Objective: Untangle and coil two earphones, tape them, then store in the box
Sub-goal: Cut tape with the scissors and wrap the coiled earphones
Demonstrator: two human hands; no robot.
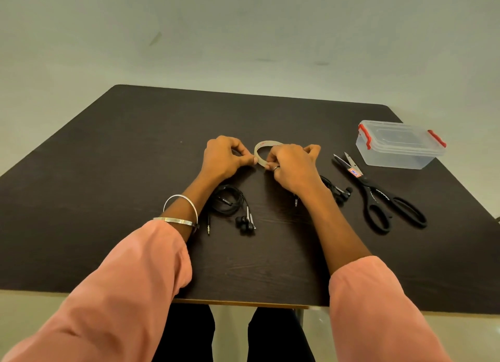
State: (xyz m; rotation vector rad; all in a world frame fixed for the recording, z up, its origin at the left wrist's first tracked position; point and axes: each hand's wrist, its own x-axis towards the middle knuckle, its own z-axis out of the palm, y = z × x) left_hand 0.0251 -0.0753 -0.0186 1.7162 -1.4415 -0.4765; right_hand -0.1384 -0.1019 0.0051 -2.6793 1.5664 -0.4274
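A roll of clear tape (pixel 263 144) stands on edge at the middle of the dark table (pixel 113 172). My left hand (pixel 226 157) pinches its near left rim, and my right hand (pixel 293 167) grips its near right side. One black earphone lies coiled (pixel 230 202) under my left forearm, its buds and plug toward me. The second black earphone (pixel 339 192) lies bunched beside my right wrist, partly hidden by it. A clear plastic box (pixel 400 145) with red clips sits shut at the far right.
Black scissors (pixel 378 194) lie between the second earphone and the box, blades pointing away. A metal bangle rings my left wrist. The table's near edge runs just above my knees.
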